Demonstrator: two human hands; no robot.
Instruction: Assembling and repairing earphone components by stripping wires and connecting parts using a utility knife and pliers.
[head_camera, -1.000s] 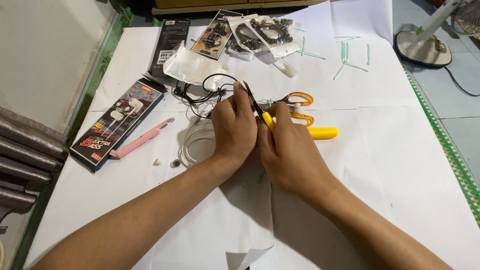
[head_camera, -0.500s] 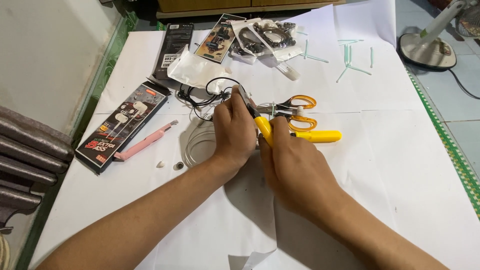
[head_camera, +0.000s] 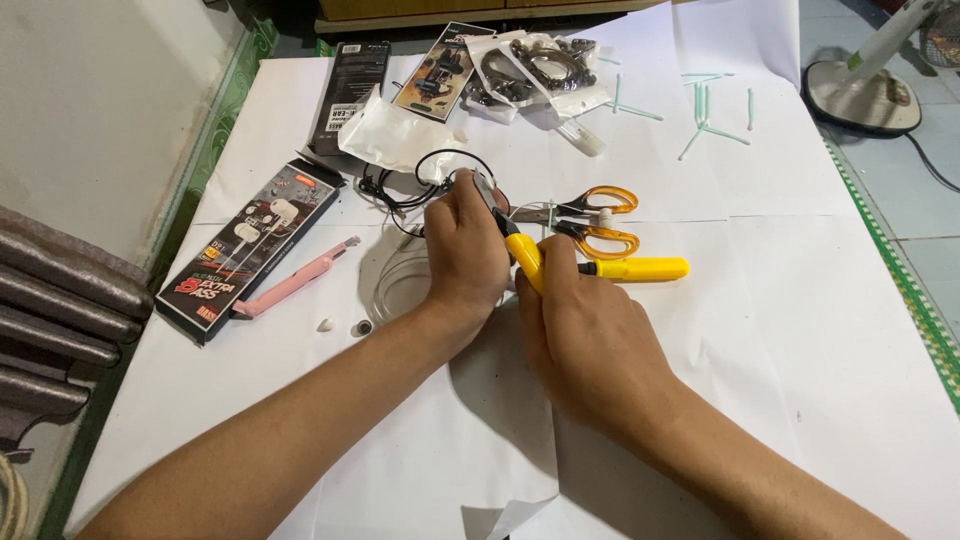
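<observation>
My left hand (head_camera: 462, 250) is closed around a thin black earphone cable (head_camera: 432, 172), whose loops lie on the white paper just beyond my knuckles. My right hand (head_camera: 585, 335) grips a yellow-handled tool (head_camera: 610, 268); one handle sticks out to the right and the black tip points up toward my left thumb. The two hands press side by side. What sits between the tool's jaws is hidden by my fingers.
Orange-handled scissors (head_camera: 592, 218) lie just beyond the tool. A pink box cutter (head_camera: 296, 276), an earphone box (head_camera: 250, 247) and two small ear tips (head_camera: 342, 326) lie at the left. Packages (head_camera: 440, 78) and green sticks (head_camera: 705, 115) fill the far side. A fan base (head_camera: 862, 90) stands at the far right.
Both hands stay together over the cable. The right hand has shifted slightly, and more of the yellow handle and its black tip now shows between the hands.
</observation>
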